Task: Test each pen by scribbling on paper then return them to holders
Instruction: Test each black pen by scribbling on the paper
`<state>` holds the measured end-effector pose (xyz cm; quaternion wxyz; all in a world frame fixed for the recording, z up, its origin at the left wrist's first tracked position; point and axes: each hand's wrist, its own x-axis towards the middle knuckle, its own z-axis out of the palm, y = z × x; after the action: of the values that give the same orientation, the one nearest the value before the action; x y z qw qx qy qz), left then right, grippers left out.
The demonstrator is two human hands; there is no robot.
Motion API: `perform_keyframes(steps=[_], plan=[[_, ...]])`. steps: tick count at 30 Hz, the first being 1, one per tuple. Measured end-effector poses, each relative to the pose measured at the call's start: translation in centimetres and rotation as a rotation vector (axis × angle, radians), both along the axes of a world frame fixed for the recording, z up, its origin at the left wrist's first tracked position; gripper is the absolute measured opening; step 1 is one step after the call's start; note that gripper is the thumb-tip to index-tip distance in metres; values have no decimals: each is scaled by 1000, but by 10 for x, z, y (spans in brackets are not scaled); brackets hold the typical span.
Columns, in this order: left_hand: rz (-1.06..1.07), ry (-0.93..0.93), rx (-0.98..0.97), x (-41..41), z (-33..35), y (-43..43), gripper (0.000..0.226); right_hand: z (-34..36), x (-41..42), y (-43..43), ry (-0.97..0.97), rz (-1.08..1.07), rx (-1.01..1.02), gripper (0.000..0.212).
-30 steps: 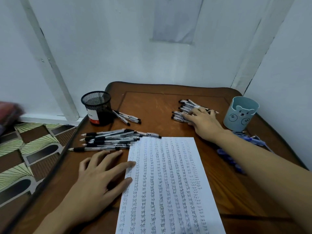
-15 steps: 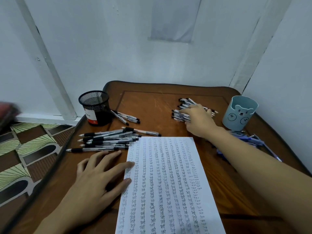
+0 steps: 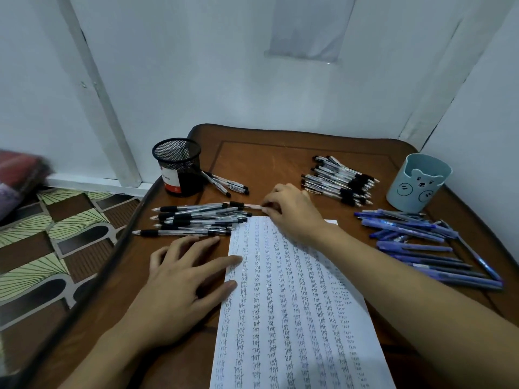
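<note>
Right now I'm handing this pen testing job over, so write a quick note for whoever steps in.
Left-hand grip: open, flat, fingertips on the paper edge.
Right-hand grip: pinching one pen at the top of the left pile.
Elsewhere: loose pens beside the mesh holder, a back pile, blue pens near the bear holder.
Done: paper nearly filled with scribbles.
Left: no pens stick out of either holder, so all need returning. Which piles are tested cannot be told.
</note>
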<state>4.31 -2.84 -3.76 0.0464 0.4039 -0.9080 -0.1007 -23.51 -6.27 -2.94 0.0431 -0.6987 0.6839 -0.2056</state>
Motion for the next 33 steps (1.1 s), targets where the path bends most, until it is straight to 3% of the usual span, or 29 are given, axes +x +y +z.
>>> perform_keyframes(steps=[5, 8, 11, 13, 16, 23, 25, 29, 33], plan=[[-7, 25, -12, 2, -4, 0, 55, 12, -11, 17, -247, -105, -106, 12], [-10, 45, -8, 2, -5, -1, 54, 22, -14, 47, -513, -119, -94, 4], [-7, 32, -18, 2, -5, -1, 56, 29, -18, 81, -678, -66, -140, 17], [-5, 39, -19, 1, -5, -1, 56, 31, -22, 100, -689, -66, -148, 20], [-1, 45, -13, 1, -5, 0, 57, 33, -26, 120, -732, -74, -135, 7], [1, 58, -13, 1, -7, -1, 58, 22, -25, 147, -645, -57, -144, 44], [1, 51, -15, 0, -7, -1, 57, 17, -26, 148, -652, -55, -149, 42], [-1, 59, -16, 1, -6, 0, 56, 16, -21, 146, -720, -14, -155, 27], [-9, 57, -19, 1, -6, 0, 54, 15, -18, 146, -898, 8, -172, 38]])
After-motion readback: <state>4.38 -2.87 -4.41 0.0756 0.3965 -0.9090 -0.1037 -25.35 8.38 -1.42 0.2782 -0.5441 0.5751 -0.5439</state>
